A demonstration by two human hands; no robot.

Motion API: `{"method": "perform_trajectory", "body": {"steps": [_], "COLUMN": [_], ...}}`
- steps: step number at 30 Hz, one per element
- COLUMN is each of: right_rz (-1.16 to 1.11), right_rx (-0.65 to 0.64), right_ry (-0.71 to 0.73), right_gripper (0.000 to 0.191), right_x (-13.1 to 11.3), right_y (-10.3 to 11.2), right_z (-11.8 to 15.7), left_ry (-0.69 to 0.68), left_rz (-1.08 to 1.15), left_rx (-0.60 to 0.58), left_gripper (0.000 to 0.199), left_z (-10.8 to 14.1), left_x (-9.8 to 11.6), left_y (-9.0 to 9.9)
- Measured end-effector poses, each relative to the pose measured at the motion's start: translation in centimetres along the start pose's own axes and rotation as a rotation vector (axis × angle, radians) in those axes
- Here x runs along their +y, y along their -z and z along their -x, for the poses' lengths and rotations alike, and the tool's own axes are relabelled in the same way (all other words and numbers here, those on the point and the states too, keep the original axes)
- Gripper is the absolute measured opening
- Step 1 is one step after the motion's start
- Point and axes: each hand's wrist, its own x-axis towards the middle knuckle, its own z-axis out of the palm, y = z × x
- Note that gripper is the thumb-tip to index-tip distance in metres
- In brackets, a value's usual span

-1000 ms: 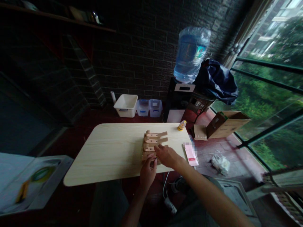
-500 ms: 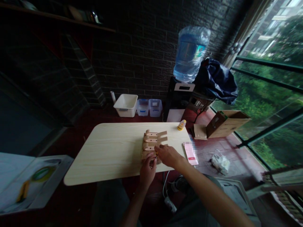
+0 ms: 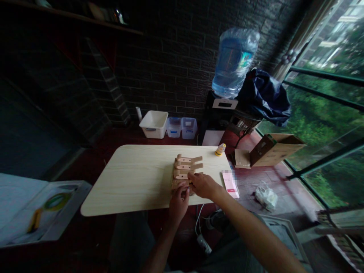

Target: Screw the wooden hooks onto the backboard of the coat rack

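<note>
A brown block-like piece [image 3: 184, 165] with several parallel strips, curled up at their left ends and with dark dots along them, lies on the pale wooden table [image 3: 133, 178]. Over its near right part, my right hand [image 3: 205, 185] is closed on a small tool with a bit of yellow showing; its kind is mostly hidden by the fingers. My left hand [image 3: 179, 203] presses at the near end of the piece, thumb and fingers pinched close to the tool's tip. What sits between those left fingertips is too small to make out.
At the table's far right corner stands a small yellow-based bottle [image 3: 220, 149]. A pink booklet [image 3: 230, 184] lies at the right edge. Behind are a white bin [image 3: 154, 125], clear boxes and a water dispenser [image 3: 220, 113]. An open case [image 3: 54, 212] is at left, a cardboard box [image 3: 273, 149] at right.
The whole view has shifted a little, so the scene sits slightly further right. Both hands stay at the near end of the brown piece, with only slight finger movement.
</note>
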Motion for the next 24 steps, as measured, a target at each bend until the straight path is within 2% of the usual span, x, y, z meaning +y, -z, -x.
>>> {"method": "perform_trajectory", "body": {"steps": [6,17,24], "right_rz": [0.006,-0.055,-0.065], "right_rx": [-0.04,-0.029,-0.021], "right_ry": [0.018,-0.034,0.009], "right_gripper": [0.023,0.028,0.032], "right_x": [0.2,0.4,0.7], "right_y": [0.6,-0.8,0.2], "right_z": [0.1,-0.6,0.1], "left_ry": [0.033,0.016,0.029], "left_rz": [0.031,0.013,0.053], "left_rx": [-0.026,-0.026,-0.066], "left_gripper": [0.018,0.019,0.02], "left_z": [0.2,0.1,0.2], "left_x": [-0.1,-0.1,0.1], "left_y": [0.1,0.1,0.5]}}
